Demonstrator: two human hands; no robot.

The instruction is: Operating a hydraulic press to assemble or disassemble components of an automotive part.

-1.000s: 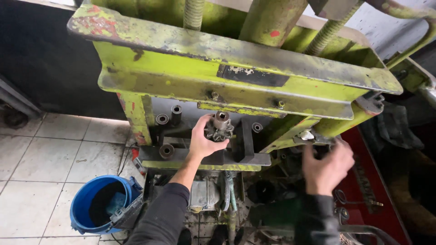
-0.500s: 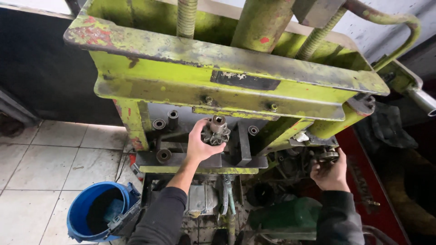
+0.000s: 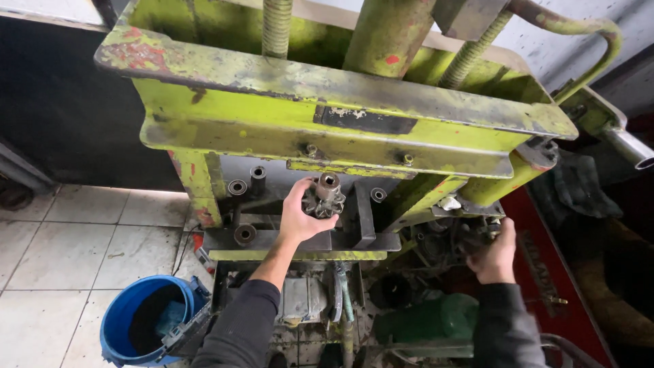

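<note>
My left hand grips a dark toothed gear with a short hollow shaft, held upright on the steel bed of a yellow-green hydraulic press. My right hand reaches down at the right side of the press, fingers curled on a greasy dark metal part in the clutter below the frame. What exactly it grasps is hidden by the hand.
Several steel sleeves stand on the press bed at the left. A blue bucket sits on the tiled floor at lower left. A green cylinder lies below the press. A red tray runs along the right.
My right hand has dropped from chest height at the press's right side down into the parts below. The left hand stays on the gear.
</note>
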